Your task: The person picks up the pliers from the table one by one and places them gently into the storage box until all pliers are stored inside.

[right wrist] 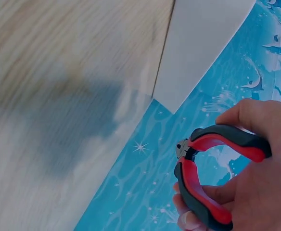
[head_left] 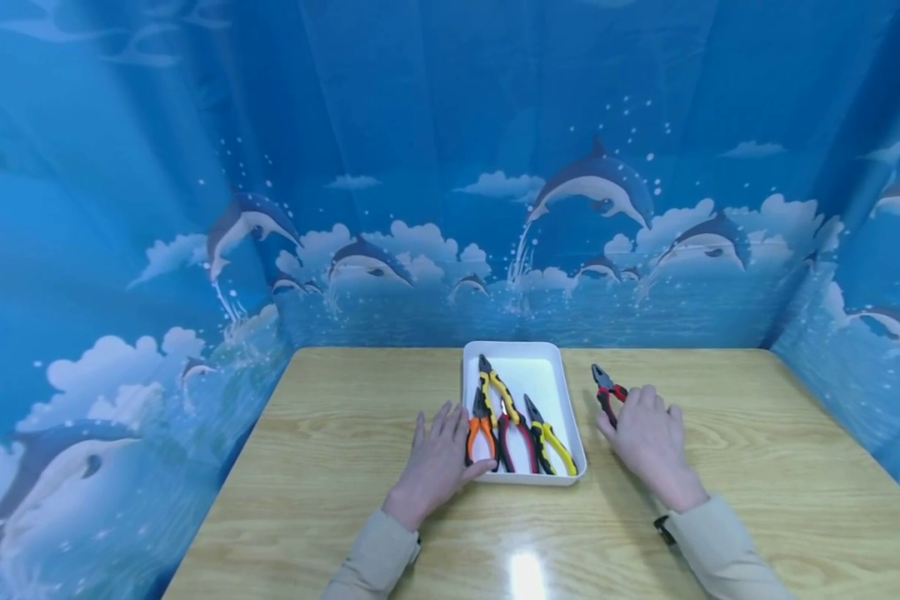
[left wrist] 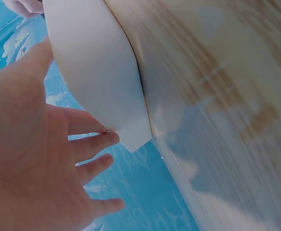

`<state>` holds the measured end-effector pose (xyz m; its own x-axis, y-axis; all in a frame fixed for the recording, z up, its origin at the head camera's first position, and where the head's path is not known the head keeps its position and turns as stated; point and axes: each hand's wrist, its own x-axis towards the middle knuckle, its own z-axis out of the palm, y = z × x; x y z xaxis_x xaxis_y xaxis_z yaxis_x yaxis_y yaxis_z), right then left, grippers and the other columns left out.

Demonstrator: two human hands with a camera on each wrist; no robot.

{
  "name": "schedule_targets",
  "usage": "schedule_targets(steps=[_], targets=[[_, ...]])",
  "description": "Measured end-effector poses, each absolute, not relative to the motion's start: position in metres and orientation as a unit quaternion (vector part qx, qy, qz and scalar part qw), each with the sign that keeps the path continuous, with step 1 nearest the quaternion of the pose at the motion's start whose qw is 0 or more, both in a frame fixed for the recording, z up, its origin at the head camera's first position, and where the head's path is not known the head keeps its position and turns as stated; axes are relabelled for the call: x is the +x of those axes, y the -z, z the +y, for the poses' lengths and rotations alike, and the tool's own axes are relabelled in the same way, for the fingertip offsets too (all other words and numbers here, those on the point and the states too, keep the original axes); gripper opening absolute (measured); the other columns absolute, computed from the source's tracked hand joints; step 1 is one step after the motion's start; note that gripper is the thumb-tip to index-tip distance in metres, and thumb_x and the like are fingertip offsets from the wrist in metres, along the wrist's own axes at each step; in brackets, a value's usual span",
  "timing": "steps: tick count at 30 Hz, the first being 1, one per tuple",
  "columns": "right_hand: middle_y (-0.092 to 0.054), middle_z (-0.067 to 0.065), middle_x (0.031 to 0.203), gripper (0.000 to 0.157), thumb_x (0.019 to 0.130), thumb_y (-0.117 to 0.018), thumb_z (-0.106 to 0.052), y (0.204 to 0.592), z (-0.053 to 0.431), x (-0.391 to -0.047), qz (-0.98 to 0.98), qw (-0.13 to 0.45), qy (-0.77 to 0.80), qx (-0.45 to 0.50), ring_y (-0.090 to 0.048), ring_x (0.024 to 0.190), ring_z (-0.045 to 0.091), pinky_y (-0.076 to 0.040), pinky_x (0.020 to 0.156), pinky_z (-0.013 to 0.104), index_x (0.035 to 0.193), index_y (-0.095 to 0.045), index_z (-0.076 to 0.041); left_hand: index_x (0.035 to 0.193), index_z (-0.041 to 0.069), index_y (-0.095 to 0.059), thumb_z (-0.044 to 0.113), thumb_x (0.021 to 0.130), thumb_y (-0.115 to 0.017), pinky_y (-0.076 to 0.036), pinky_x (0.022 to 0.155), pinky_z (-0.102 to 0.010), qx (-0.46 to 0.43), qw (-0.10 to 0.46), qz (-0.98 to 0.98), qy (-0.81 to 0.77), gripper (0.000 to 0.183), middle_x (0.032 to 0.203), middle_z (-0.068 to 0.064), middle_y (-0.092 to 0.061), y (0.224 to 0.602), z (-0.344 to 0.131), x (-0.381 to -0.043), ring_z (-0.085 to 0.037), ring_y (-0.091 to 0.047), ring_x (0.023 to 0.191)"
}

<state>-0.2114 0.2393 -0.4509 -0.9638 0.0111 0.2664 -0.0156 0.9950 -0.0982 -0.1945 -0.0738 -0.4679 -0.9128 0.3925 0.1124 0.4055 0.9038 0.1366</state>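
Observation:
A white tray (head_left: 546, 375) lies on the table with several pliers inside. At its left are orange-and-black pliers (head_left: 474, 429); above them reach yellow-and-black long-nose pliers (head_left: 504, 392). Red-and-black pliers (head_left: 526, 435) lie in the middle, and another yellow-and-black pair (head_left: 561, 450) is at the right. My left hand (head_left: 437, 458) rests against the tray's left side, fingers extended and thumb over the near rim; its fingertips touch the tray wall (left wrist: 97, 62). To the right of the tray, my right hand (head_left: 651, 433) holds red-and-black pliers (right wrist: 189, 175) by spread handles.
The wooden table (head_left: 345, 417) extends on both sides of the tray. Behind it and at the sides hangs a blue curtain (head_left: 435, 167) printed with dolphins. A glare spot shows near the front.

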Motion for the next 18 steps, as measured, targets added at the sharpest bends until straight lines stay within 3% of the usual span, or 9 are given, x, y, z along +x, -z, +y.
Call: schedule_targets(steps=[18], targets=[[-0.044,0.017,0.078,0.051,0.094,-0.064,-0.040,0.442,0.217,-0.212,-0.979,0.195,-0.037,0.041,-0.044,0.069,0.030,-0.037,0.061,0.043,0.084,-0.049,0.008,0.155,-0.001,-0.037,0.066,0.097,-0.049,-0.019,0.120,-0.067,-0.209,0.039,-0.974,0.080,0.089,0.161,-0.020,-0.035,0.469,-0.075,-0.195,-0.037,-0.026,0.151]])
